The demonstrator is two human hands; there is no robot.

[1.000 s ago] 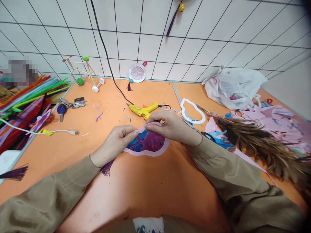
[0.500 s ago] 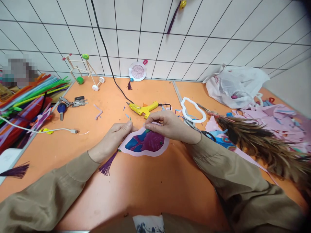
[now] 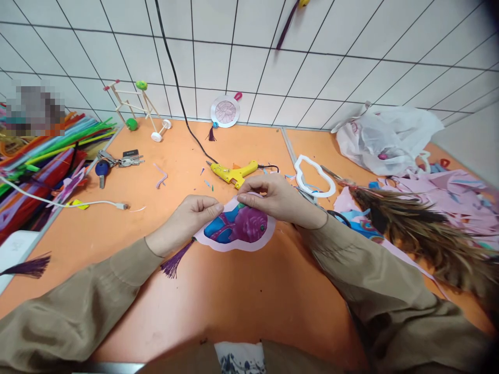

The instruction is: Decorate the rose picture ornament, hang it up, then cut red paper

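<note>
A cloud-shaped piece (image 3: pixel 249 228) with a pale pink border and a purple and blue centre is held above the orange table. My left hand (image 3: pixel 191 218) pinches its upper left edge between thumb and fingers. At its top edge, my right hand (image 3: pixel 273 197) is closed on the border, thumb in front. A purple tassel (image 3: pixel 177 259) hangs from the piece's left end, below my left hand. Just beyond my hands lies a yellow glue gun (image 3: pixel 234 172), its nozzle pointing left.
A white cloud-shaped frame (image 3: pixel 315 176) lies right of the glue gun, near scissors. Farther right are brown feathers (image 3: pixel 413 223), pink scraps (image 3: pixel 440 195) and a plastic bag (image 3: pixel 384 137). Keys (image 3: pixel 125 161), a white cable (image 3: pixel 78 205) and coloured pipe cleaners (image 3: pixel 58 150) are at left.
My left hand has moved right onto the piece's upper left edge, its thumb now over the border. My right hand keeps its hold. The whole view has shifted slightly.
</note>
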